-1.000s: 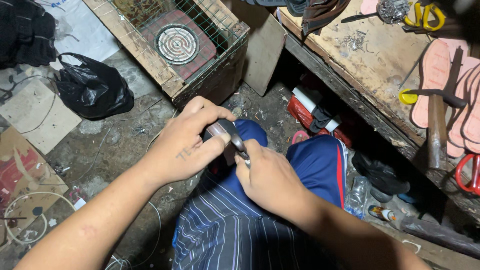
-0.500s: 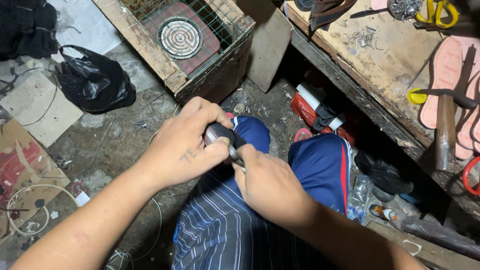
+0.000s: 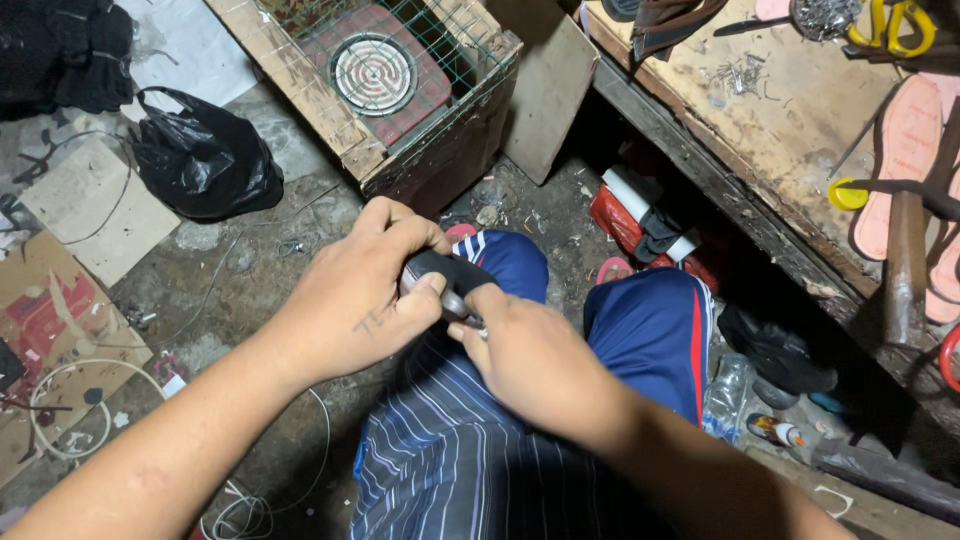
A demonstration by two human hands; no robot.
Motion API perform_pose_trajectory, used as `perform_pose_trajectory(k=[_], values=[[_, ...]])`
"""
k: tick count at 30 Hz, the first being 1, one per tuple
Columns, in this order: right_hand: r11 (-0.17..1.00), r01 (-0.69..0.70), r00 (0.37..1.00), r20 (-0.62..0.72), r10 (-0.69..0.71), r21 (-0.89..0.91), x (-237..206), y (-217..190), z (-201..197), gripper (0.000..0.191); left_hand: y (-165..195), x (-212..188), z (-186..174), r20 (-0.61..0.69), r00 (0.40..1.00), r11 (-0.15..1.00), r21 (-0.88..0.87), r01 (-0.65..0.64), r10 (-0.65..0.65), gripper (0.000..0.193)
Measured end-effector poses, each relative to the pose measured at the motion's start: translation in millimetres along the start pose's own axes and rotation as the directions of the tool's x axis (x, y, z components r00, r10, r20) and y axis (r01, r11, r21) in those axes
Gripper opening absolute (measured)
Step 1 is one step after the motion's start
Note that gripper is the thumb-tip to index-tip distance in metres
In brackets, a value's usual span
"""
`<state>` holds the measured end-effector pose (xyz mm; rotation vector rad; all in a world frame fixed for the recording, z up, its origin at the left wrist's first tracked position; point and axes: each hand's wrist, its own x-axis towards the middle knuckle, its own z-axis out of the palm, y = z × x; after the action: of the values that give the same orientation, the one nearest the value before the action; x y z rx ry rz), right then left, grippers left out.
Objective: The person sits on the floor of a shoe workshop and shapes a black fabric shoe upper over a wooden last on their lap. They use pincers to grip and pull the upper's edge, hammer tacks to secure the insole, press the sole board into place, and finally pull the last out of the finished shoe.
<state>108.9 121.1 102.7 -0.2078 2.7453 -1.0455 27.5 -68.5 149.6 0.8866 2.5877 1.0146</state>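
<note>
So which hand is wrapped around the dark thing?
The left hand. It grips the small dark object all round, while the right hand only pinches at its end.

The tool (image 3: 447, 275) gripped between the left hand (image 3: 365, 300) and right hand (image 3: 525, 355) looks part matt dark plastic, part dull grey metal. Below them, at six o'clock, the shirt (image 3: 450, 460) is soft striped cloth; the shorts (image 3: 650, 330) at three o'clock are smoother blue cloth. At ten o'clock the bag (image 3: 205, 160) is glossy, crinkled black plastic. The crate (image 3: 320, 100) at twelve o'clock is rough bare wood with thin wire mesh. The bench (image 3: 760, 130) at two o'clock is worn, stained wood. The floor (image 3: 250, 270) is rough, dusty concrete. Cardboard (image 3: 60, 310) at nine o'clock is matt.
</note>
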Motion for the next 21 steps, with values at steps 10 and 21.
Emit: perform_pose_trajectory(k=[10, 21], values=[[0.994, -0.110, 0.993, 0.044, 0.109, 0.024, 2.0, -6.0, 8.7, 0.037, -5.6, -0.7, -2.6, 0.041, 0.999, 0.999, 0.038, -0.006, 0.005, 0.042], [0.991, -0.119, 0.992, 0.049, 0.116, 0.057, 4.8, 9.0, 27.5, 0.035, -7.4, 0.5, -4.0, 0.063, 0.996, 0.995, 0.085, 0.052, -0.058, 0.044]])
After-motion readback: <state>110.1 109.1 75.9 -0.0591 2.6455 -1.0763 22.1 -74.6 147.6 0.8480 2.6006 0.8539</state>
